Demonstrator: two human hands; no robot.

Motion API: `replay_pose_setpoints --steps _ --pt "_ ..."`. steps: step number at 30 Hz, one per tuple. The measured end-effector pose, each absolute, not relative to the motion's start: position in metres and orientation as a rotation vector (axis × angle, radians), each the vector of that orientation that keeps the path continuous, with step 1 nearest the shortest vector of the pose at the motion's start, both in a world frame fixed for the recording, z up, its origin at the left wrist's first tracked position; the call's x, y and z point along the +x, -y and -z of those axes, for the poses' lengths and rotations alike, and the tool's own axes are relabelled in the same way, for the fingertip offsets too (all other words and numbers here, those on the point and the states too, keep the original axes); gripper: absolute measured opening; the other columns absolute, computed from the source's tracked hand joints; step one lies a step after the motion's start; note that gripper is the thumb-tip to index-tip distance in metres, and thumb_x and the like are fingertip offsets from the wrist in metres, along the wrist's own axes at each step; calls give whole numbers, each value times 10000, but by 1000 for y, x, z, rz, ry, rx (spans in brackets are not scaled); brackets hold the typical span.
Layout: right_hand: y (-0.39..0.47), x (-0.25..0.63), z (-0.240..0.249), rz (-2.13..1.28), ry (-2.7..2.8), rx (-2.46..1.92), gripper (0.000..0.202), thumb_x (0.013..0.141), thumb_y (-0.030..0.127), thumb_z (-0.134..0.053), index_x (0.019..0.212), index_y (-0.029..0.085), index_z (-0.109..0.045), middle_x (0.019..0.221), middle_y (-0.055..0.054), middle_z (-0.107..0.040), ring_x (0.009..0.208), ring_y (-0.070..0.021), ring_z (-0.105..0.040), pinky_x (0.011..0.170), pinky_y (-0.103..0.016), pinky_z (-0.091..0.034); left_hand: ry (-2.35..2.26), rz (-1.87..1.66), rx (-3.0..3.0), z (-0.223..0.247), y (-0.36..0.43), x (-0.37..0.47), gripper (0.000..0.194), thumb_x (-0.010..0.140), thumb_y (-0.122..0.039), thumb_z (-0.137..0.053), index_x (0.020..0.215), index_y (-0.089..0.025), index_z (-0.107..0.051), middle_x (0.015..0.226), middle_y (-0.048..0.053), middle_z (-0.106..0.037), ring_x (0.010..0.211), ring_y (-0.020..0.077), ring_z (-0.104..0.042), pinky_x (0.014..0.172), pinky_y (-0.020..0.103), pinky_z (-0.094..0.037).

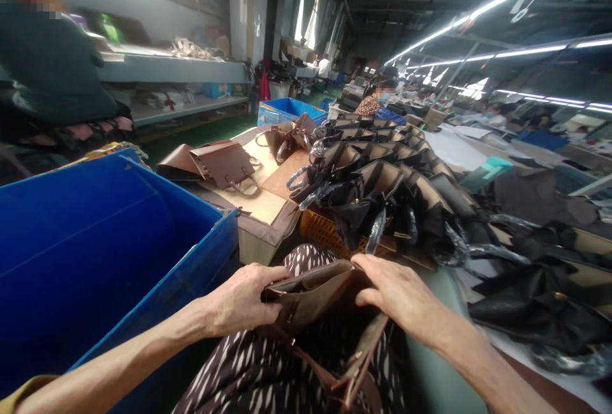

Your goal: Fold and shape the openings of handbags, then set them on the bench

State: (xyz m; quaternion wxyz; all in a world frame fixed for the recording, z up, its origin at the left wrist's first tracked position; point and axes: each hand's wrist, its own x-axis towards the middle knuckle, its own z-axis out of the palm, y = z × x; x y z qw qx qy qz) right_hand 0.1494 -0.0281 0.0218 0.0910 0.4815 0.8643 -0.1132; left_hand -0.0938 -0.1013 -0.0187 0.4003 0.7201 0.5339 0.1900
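A brown handbag [313, 302] rests on my lap, its mouth spread wide so the lining and an inner zip show. My left hand [243, 299] grips the bag's rim at the left, fingers over the edge and thumb inside. At the upper right corner of the mouth, my right hand [389, 286] holds the rim between thumb and fingers. The bag's lower part hangs toward me over patterned dark cloth [234, 369] with white marks.
A big blue bin [157, 210] stands at my left. Brown bags [222, 162] lie on a table ahead. Many black bags [382, 178] with plastic-wrapped handles fill the table to the right, above an orange crate [325, 232]. A person [52, 63] sits at the far left.
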Motion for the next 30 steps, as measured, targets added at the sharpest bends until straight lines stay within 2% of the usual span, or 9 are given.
replay_pose_setpoints --steps 2,4,7,9,15,19,24,30 --pt "33 138 -24 217 -2711 1396 434 670 119 -616 1081 207 -509 1062 -57 -578 1018 -227 -503 858 -340 -370 -1353 -504 1795 20 100 -92 280 654 -166 -471 914 -203 -568 663 -61 -537 583 86 -447 501 152 -309" --pt "37 128 -27 297 -2885 1264 507 668 91 -634 1132 219 -476 1172 -52 -522 1091 -211 -457 924 -329 -342 -1338 -535 1767 21 99 -93 329 660 -163 -477 979 -210 -545 676 -65 -552 582 84 -461 506 150 -317" --pt "39 115 -28 666 -2962 1053 383 739 97 -580 1083 247 -502 1167 -8 -516 1053 -151 -473 900 -256 -363 -1317 -556 1760 24 97 -95 342 665 -165 -487 1002 -207 -529 673 -71 -553 571 80 -455 496 153 -305" --pt "38 109 -26 761 -2936 1012 325 754 106 -571 1043 249 -530 1101 6 -547 997 -147 -489 863 -257 -373 -1309 -551 1768 26 97 -95 311 665 -168 -491 972 -197 -536 669 -70 -549 570 79 -447 493 157 -295" --pt "32 98 -19 593 -2959 900 216 752 155 -619 936 268 -598 927 38 -608 885 -141 -498 791 -278 -338 -1350 -566 1766 29 97 -97 268 676 -183 -499 940 -181 -542 690 -58 -554 581 83 -436 504 170 -291" --pt "33 94 -22 561 -2866 820 131 774 217 -609 883 288 -627 934 58 -616 844 -132 -517 755 -272 -333 -1362 -539 1775 29 98 -97 250 679 -212 -512 925 -184 -540 660 -61 -542 549 80 -421 483 176 -274" --pt "36 92 -26 579 -2700 844 137 789 199 -547 881 243 -638 933 17 -629 866 -151 -545 766 -254 -351 -1351 -524 1769 27 97 -97 234 679 -216 -496 906 -183 -541 663 -56 -534 554 81 -418 481 173 -272" --pt "33 94 -32 677 -2543 856 76 742 264 -566 732 202 -608 826 6 -635 805 -159 -556 686 -242 -353 -1409 -507 1738 24 99 -95 279 642 -156 -442 899 -196 -543 672 -46 -532 573 94 -424 485 172 -279"
